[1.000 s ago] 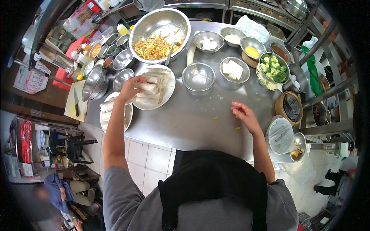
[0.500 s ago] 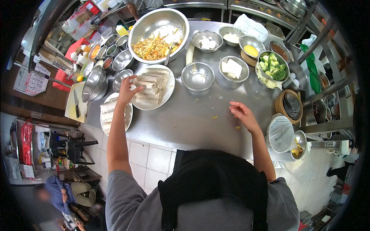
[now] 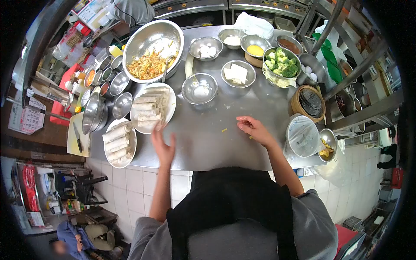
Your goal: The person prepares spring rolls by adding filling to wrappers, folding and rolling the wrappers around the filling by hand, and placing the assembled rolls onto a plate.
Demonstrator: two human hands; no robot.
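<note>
My left hand [image 3: 163, 145] is over the steel table [image 3: 195, 147], fingers apart and holding nothing, just below a white oval plate [image 3: 170, 104] of pale rolls [image 3: 146, 108]. A second plate [image 3: 131, 156] with more rolls [image 3: 117, 143] lies to its left. Over the table's right half, my right hand [image 3: 255, 130] has its fingers spread and slightly curled, with nothing seen in it. Small yellow scraps [image 3: 224, 130] lie close to it. A metal bowl [image 3: 199, 88] with a little white matter stands above and between my hands.
A big steel bowl [image 3: 173, 34] of shredded filling stands at the back left. Bowls of tofu [image 3: 236, 73], eggs, yellow liquid and broccoli [image 3: 281, 62] line the back right, near a bamboo steamer [image 3: 296, 104]. A knife [image 3: 78, 138] lies on a board at left. Two people are in the background.
My left hand has left the rolls on the upper plate and come down and right. My right hand stays low over the table. The whole view has shifted, and a person at the top shows more.
</note>
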